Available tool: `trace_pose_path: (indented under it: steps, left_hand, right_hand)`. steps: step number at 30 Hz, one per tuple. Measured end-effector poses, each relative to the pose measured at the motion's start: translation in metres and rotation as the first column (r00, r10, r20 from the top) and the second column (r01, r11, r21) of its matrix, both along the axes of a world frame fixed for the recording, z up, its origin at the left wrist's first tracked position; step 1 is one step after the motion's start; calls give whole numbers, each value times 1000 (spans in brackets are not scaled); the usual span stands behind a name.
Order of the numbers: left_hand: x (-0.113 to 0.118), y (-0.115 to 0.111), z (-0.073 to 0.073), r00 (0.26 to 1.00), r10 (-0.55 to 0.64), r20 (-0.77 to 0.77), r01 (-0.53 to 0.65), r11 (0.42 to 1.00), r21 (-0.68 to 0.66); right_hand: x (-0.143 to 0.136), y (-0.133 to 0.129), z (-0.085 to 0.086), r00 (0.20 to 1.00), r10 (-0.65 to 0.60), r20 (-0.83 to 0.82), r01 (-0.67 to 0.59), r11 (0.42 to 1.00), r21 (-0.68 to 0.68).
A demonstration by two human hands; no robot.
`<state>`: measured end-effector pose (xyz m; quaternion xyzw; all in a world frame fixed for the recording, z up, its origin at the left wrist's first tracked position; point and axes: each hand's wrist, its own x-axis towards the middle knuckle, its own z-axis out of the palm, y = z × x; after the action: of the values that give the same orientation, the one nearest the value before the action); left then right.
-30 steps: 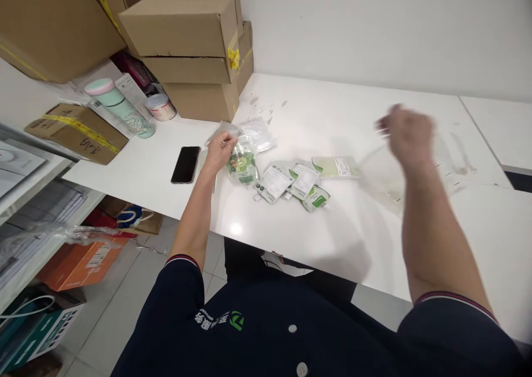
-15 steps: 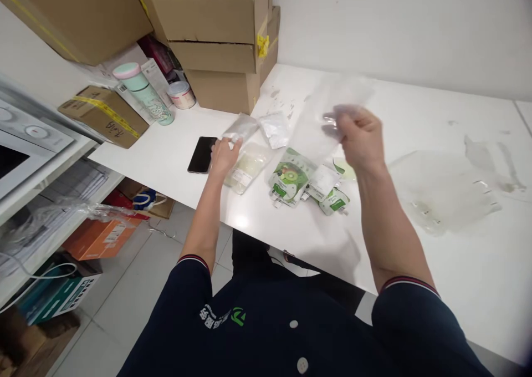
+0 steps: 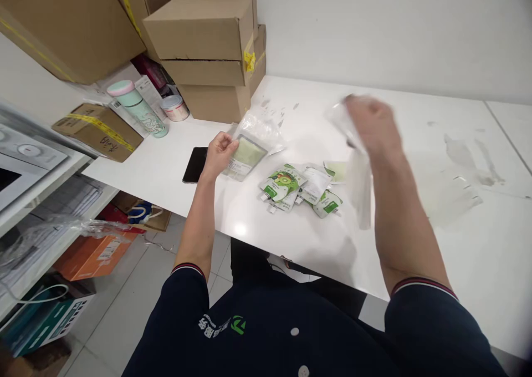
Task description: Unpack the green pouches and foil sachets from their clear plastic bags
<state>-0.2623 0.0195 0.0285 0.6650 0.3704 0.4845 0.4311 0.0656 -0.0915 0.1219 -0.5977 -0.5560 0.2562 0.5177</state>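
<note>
Between the thumb and fingers of my left hand [image 3: 220,152] is the edge of a clear packet [image 3: 248,154] with a pale green panel, tilted up off the table. My right hand [image 3: 374,123], smeared by motion, is raised above the table and grips a clear plastic bag [image 3: 358,186] that hangs down. Several green and white spouted pouches [image 3: 283,186] lie in a loose pile between my hands. A black phone [image 3: 193,165] rests just left of my left hand, partly hidden by it.
Cardboard boxes [image 3: 199,39] are stacked at the back left. Near them stand a mint bottle [image 3: 141,111] and a small tin [image 3: 175,108]. Another clear plastic bag [image 3: 451,197] lies at the right on the white table [image 3: 465,266]. Shelves hold a microwave at the far left.
My left hand has closed on the green-panelled packet and lifted its edge. My right hand has moved right with the clear bag, away from the pouches. The view has shifted slightly.
</note>
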Motion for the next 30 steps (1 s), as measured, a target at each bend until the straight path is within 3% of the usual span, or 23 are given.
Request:
trace_pose_path:
  steps: [3,5,7,10,12,14,17,22,26,28,30]
  left_hand:
    - [20,-9,14,996,-70,52,69,998,15]
    - [28,-13,16,994,-105,22,106,994,-5]
    - [24,-13,12,996,-83,-35,81,995,-52]
    - [-2,-2,-3,977,133,-169,-158,976,-148]
    - [-21,9,-15,884,303,-356,-373,916,-146]
    - [-32,22,-26,727,382,-571,-494,868,-48]
    - [-27,41,-37,539,337,-772,-462,885,64]
    - [-1,63,-44,412,188,-892,-314,948,54]
    - [-2,62,-39,413,248,-876,-282,950,136]
    - [-12,57,-31,480,345,-807,-351,918,184]
    - [-25,51,-20,595,444,-669,-424,881,208]
  right_hand:
    - [-38,8,-21,994,90,-63,-101,975,-198]
    - [-57,11,-32,974,152,-166,-188,955,-228]
    - [-61,11,-34,961,131,-242,-167,976,-136]
    - [-40,4,-23,956,57,-288,-40,997,64]
    - [-17,-2,-13,965,3,-261,39,987,156]
    - [4,-9,-4,970,-69,-234,122,968,220]
    - [26,-21,6,963,-189,-191,237,932,273]
    - [41,-43,6,907,-409,-97,421,880,221]
    - [43,-48,-12,899,-408,-159,419,906,49]
    - [41,-46,-22,913,-353,-202,354,935,-34]
    - [35,-39,-30,924,-271,-268,268,962,-49]
